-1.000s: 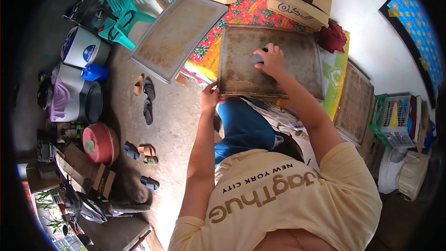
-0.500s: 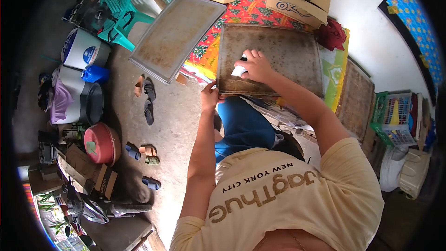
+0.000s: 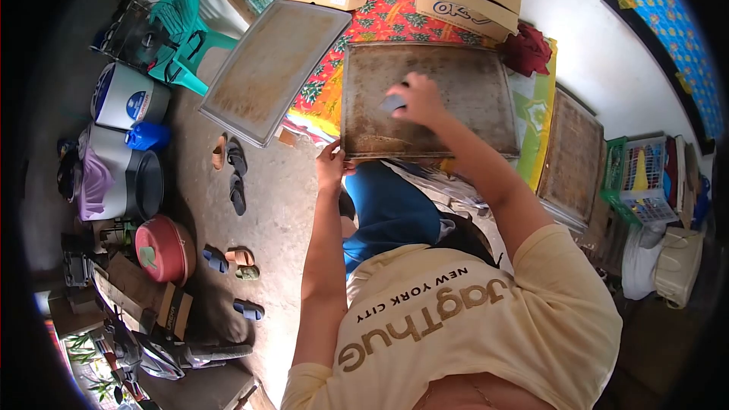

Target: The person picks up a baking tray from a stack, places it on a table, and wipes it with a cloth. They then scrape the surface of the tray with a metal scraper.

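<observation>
A brown-stained metal baking tray lies on the table in front of me. My left hand is closed on its near left corner, fingers pinching the rim. Over the tray's middle, my right hand is closed around a small flat grey scraper-like piece. Motion blurs that piece, so its exact kind is hard to make out. Rusty flecks and a lighter brown patch mark the tray's surface near its front edge.
A second tray leans out past the table's left side, and another stands at the right. Cardboard boxes and a dark red cloth sit on the patterned tablecloth. Slippers lie on the floor.
My right hand has lifted or shifted slightly across the tray, and the grey piece in it is turned differently. My left hand keeps the corner. The whole view has shifted a little.
</observation>
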Available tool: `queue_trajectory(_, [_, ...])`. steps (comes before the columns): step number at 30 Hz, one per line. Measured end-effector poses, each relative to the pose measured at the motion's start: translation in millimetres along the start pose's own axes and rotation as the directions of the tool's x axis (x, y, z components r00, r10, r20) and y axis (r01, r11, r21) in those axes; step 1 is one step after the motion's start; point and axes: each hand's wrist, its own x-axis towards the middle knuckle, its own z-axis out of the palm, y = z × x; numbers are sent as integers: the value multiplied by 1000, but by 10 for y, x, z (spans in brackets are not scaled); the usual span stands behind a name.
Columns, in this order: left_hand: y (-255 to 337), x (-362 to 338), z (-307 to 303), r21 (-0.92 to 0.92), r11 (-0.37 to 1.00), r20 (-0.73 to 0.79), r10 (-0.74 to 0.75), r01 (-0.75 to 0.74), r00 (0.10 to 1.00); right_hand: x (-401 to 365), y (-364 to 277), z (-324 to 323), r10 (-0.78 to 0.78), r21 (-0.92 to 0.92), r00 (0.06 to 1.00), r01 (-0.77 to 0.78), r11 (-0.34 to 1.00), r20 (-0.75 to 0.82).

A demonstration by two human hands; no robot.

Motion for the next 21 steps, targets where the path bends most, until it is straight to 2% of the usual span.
queue_trajectory(2, [10,-30,-2,-9,1000,2,16,-16,1000,-128,333,-216,212,-57,977,-212,976,-13])
queue_trajectory(4, [-29,0,-4,-21,999,3,26,-26,1000,-354,791,-345,304,-214,947,-320,923,-105])
queue_trajectory(5, [-35,1,-3,-39,999,3,19,-19,1000,-479,1007,-476,387,-226,914,-405,886,-120])
queue_trajectory(9, [-26,26,-10,-84,996,15,-2,3,1000,-918,1515,-985,693,-299,697,-711,636,-185])
queue_trajectory(12, [-53,30,-10,-87,996,5,-2,2,1000,-1155,1398,-982,584,-252,806,-588,769,-98])
queue_trajectory(13, [-68,37,-14,-90,996,5,3,-2,1000,-1197,1273,-925,515,-285,856,-505,815,-45])
queue_trajectory(16, [-62,40,-35,-104,994,13,-17,18,1000,-1283,1161,-878,459,-258,885,-462,849,-75])
queue_trajectory(17, [-51,25,-30,-84,996,9,-27,28,1000,-1331,1357,-839,453,-293,878,-478,828,-151])
queue_trajectory(21, [-12,-1,3,-68,998,-3,-20,20,1000,-1347,1458,-914,595,-294,766,-643,707,-243])
